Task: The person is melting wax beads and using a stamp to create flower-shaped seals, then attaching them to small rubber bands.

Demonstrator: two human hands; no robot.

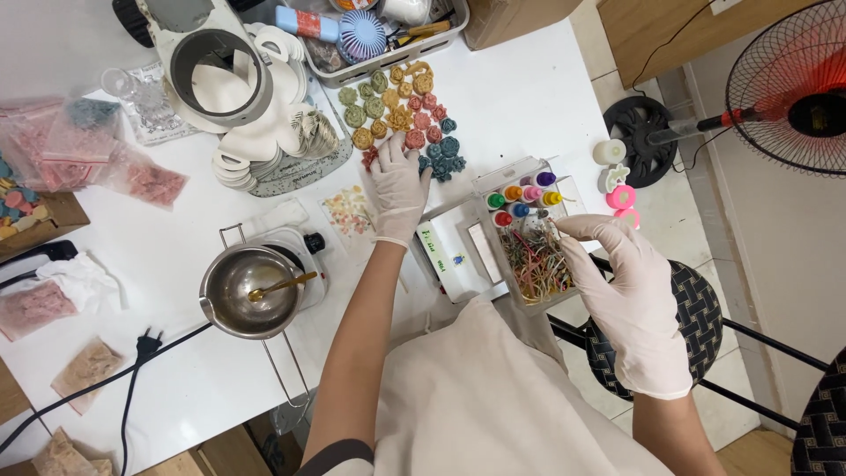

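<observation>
The left hand [398, 187], gloved, is lying spread and flat on the white table [520, 97], its fingertips touching the cluster of coloured wax flowers [405, 115]. The right hand [627, 295], also gloved, is hovering over the clear box [526, 231] of thin coloured strands, right of those flowers, thumb and forefinger pinched together on something too small to tell. A metal melting pot [249, 291] is sitting below-left of the flowers.

White counter [529, 97] fills most of view, evenly lit. Pale tiled floor [775, 264] on the right. Standing fan [793, 88] with a black cage and red hub there, its round black base [639, 132] on the tiles. Black woven-seat stool [696, 308] beside the counter, another [824, 414] at bottom right. Wooden cabinet [652, 26] top right.
</observation>
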